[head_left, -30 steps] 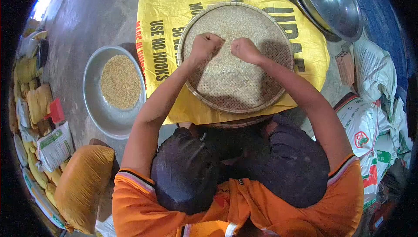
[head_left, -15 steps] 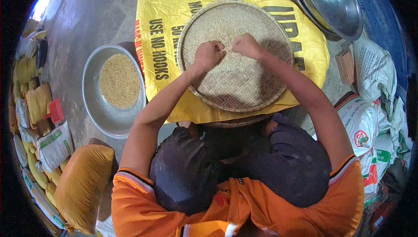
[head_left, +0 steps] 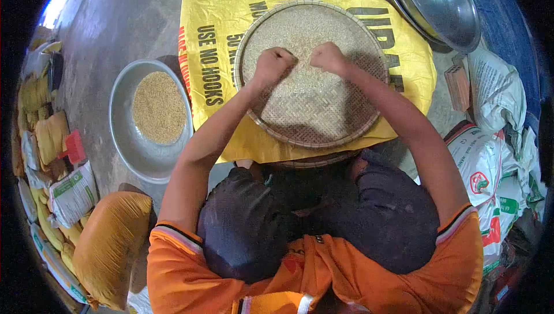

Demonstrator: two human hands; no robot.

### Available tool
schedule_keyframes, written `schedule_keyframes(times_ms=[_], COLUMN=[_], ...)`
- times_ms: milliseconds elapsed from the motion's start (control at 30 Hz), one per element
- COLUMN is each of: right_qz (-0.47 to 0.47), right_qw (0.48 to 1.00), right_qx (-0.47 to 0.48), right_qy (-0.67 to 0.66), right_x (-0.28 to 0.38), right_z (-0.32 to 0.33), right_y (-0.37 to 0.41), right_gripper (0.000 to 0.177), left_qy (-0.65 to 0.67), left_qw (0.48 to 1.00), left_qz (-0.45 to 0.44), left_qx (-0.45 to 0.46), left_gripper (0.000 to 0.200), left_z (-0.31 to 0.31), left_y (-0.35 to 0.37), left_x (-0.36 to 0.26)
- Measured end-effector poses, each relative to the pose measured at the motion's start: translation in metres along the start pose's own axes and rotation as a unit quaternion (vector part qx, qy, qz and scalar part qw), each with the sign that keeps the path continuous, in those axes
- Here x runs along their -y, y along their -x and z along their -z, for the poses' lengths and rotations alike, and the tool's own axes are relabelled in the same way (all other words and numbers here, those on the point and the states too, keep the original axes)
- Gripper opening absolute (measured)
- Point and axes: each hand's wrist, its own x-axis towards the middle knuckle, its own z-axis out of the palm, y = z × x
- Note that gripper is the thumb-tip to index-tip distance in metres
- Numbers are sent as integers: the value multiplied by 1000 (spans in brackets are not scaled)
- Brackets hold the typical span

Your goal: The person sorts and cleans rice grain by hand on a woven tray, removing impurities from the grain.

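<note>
A round woven bamboo tray (head_left: 300, 132) lies on a yellow printed sack in front of me. Pale rice-like grains (head_left: 306, 22) are spread thickly over its far part and thinly nearer me, where the weave shows. My left hand (head_left: 273, 66) is closed just above the grains, left of the middle. Facing it from the right is my right hand (head_left: 328, 58), also curled closed, with a small gap between the two. Whatever the fingers pinch, if anything, is too small or hidden to make out.
A metal basin (head_left: 124, 146) holding golden grain (head_left: 160, 108) stands at left. More metal basins (head_left: 441, 2) sit at the upper right. A brick (head_left: 457, 88) and white sacks (head_left: 479, 169) are at right. A full orange sack (head_left: 112, 245) and a red dustpan-like piece (head_left: 73, 146) lie left.
My hands have drawn slightly apart, the left one shifting a little left and up. The left fingers look more curled in. The tray and grains look much the same.
</note>
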Motion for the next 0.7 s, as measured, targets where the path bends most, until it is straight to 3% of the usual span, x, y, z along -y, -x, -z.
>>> schedule_keyframes(times_ms=[33, 100, 133, 200, 300, 367, 433, 500, 567, 600, 633, 700], right_qz=[0, -46, -45, 118, 161, 160, 155, 55, -3, -58, -58, -6], right_qw=[1000, 990, 991, 990, 975, 976, 977, 996, 994, 988, 988, 993], right_qx=[-1, -4, -4, -72, -111, -106, -100, -46, -33, -22, -22, -51], right_qy=[0, -131, -130, -5, 107, 107, 107, -61, -102, -144, -143, -105], right_x=[3, 7, 5, -4, -12, -7, -4, 0, 6, 9, 9, 9], right_z=[4, 11, 9, -2, -22, -21, -18, -9, -2, 0, -2, -8], right_y=[2, 5, 3, -4, -10, -9, -7, -5, -7, -7, -9, -11], right_gripper=[13, 14, 14, 13, 13, 13, 13, 15, 16, 16, 16, 16], left_qy=[0, 104, 127, 139, 156, 163, -43, -112, -180, -269, -353, -352], left_qw=[1000, 988, 980, 982, 981, 979, 994, 992, 984, 961, 923, 921], left_qz=[0, 110, 150, 128, 113, 120, 95, 53, 12, -66, -144, -157], left_qx=[1, 6, 17, 20, 21, 18, 27, 22, 16, -21, -59, -53], left_gripper=[17, 14, 14, 14, 15, 15, 16, 16, 15, 14, 13, 14], left_z=[6, 18, 22, 25, 21, 19, 17, 10, 3, 0, -1, -2], left_y=[0, 2, 1, -11, -4, 0, 4, 10, 15, 17, 16, 16], left_x=[-3, -22, -29, -7, -13, -15, -16, -15, -15, -15, -13, -9])
